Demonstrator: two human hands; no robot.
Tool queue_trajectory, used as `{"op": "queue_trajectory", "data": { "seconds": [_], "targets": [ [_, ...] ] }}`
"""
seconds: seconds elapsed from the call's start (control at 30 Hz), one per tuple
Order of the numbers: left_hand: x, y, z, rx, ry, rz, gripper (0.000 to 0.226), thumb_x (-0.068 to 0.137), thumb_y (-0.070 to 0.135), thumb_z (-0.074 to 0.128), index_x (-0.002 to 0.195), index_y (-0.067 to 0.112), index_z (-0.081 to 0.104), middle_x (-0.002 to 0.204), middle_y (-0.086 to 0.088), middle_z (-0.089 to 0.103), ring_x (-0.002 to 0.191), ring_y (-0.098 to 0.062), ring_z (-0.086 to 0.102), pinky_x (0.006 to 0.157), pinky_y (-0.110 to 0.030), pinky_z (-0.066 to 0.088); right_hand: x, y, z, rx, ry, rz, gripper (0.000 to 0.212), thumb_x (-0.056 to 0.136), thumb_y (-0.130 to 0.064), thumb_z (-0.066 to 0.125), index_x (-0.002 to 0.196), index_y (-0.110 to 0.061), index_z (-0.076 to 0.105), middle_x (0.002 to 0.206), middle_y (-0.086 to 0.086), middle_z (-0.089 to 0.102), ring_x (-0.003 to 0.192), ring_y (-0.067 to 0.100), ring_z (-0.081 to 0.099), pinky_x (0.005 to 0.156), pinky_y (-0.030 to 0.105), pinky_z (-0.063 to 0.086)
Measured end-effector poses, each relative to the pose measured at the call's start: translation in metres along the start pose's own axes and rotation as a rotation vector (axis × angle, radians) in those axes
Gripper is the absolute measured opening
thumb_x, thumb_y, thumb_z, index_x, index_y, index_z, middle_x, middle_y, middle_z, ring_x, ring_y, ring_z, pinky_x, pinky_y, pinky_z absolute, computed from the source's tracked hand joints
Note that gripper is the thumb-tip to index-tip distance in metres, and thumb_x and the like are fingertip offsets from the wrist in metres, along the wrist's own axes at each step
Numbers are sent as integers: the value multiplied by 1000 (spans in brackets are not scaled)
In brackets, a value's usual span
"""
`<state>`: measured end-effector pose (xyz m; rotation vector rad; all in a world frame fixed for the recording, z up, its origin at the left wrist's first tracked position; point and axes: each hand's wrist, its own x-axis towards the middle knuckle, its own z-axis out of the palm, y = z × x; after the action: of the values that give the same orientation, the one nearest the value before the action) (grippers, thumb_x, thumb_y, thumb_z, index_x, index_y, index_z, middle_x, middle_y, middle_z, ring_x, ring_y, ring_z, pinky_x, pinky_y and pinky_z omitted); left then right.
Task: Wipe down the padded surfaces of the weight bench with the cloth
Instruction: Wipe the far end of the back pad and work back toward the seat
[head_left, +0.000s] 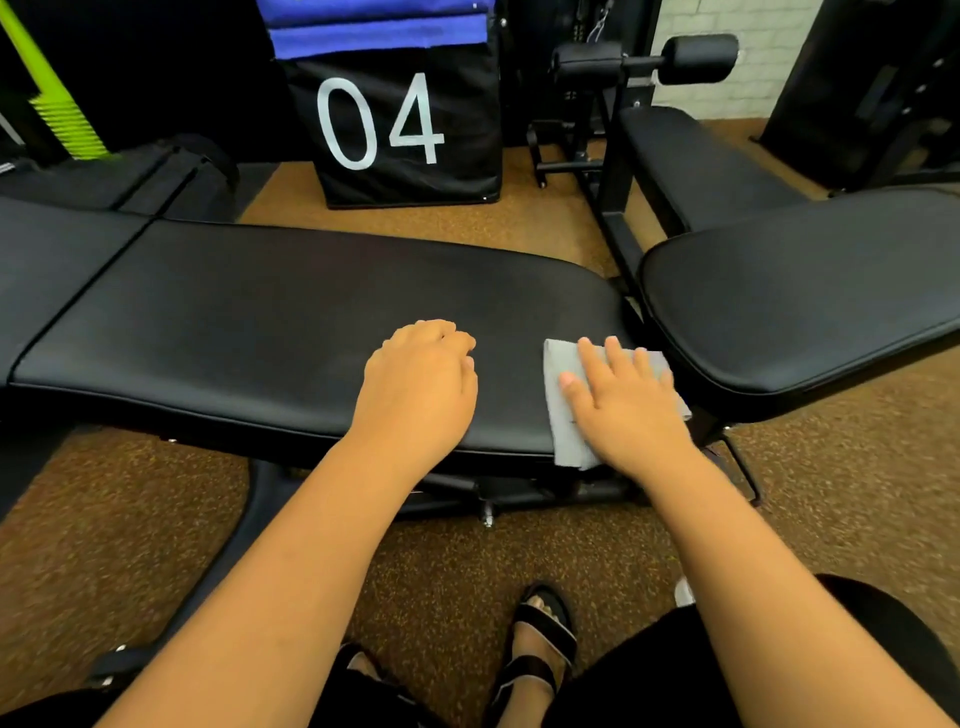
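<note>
Right hand (621, 402) lies flat, fingers spread, on the grey cloth (563, 410) on the bench pad (249, 322); left hand (418, 387) rests loosely curled, empty. Far box (405, 130) reads "04".

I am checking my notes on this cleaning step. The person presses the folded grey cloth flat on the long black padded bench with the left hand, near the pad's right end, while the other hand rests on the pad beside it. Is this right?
One detail is wrong: the head view shows the right hand pressing the folded grey cloth flat on the long black padded bench, near its right end. The left hand is the one resting on the pad beside it.
</note>
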<state>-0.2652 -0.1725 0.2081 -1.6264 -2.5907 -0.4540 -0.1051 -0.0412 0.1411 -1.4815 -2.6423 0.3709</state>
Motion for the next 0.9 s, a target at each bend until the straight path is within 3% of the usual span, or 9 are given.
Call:
{"op": "queue_trajectory", "data": {
  "seconds": [0.13, 0.23, 0.43, 0.53, 0.7, 0.8, 0.9],
  "targets": [
    [5, 11, 5, 23, -19, 4, 35, 101, 25, 38, 130, 22, 57, 135, 4, 52, 122, -22, 46, 92, -38, 40, -38, -51, 10, -5, 111, -199, 74, 92, -61, 2, 153, -24, 21, 159, 10, 22, 145, 38, 18, 114, 59, 15],
    [7, 15, 5, 23, -35, 0, 35, 101, 26, 39, 132, 23, 55, 140, 5, 50, 125, -21, 45, 94, -37, 40, -51, -44, 13, 44, 127, -297, 71, 95, -61, 2, 152, -26, 27, 158, 8, 28, 145, 35, 22, 116, 56, 18],
    [3, 18, 8, 20, -44, 18, 37, 102, 27, 37, 134, 23, 54, 145, 6, 45, 129, -21, 42, 97, -37, 39, -39, 24, 23, 198, 216, -40, 69, 95, -57, 6, 152, -24, 29, 158, 7, 26, 148, 31, 12, 118, 50, 8],
    [-2, 24, 17, 15, -48, 41, 37, 102, 28, 38, 135, 23, 54, 149, 3, 41, 131, -21, 40, 100, -38, 37, -43, 16, 30, 321, 294, 85, 71, 95, -55, 7, 149, -16, 32, 157, 14, 27, 146, 37, 11, 119, 52, 10],
    [-4, 35, 27, 19, -44, 81, 37, 101, 28, 40, 134, 23, 55, 149, 3, 41, 134, -19, 39, 108, -43, 34, -74, -16, 35, 418, 301, 146, 72, 97, -55, 12, 151, -8, 23, 160, 17, 10, 145, 38, 1, 118, 53, 13],
    [-1, 39, 28, 8, -33, 99, 36, 101, 28, 41, 133, 22, 57, 148, 3, 43, 137, -19, 37, 113, -46, 30, -51, -2, 36, 458, 319, 222, 68, 99, -50, 22, 151, -5, 24, 160, 20, 11, 146, 40, 4, 119, 49, 6],
    [3, 42, 28, 11, -35, 115, 37, 102, 28, 39, 134, 22, 56, 147, 4, 43, 138, -18, 37, 115, -46, 25, -27, 17, 30, 632, 296, 312, 60, 102, -37, 34, 152, -7, 20, 160, 16, 14, 147, 32, 13, 118, 43, 15]
  ]
}}
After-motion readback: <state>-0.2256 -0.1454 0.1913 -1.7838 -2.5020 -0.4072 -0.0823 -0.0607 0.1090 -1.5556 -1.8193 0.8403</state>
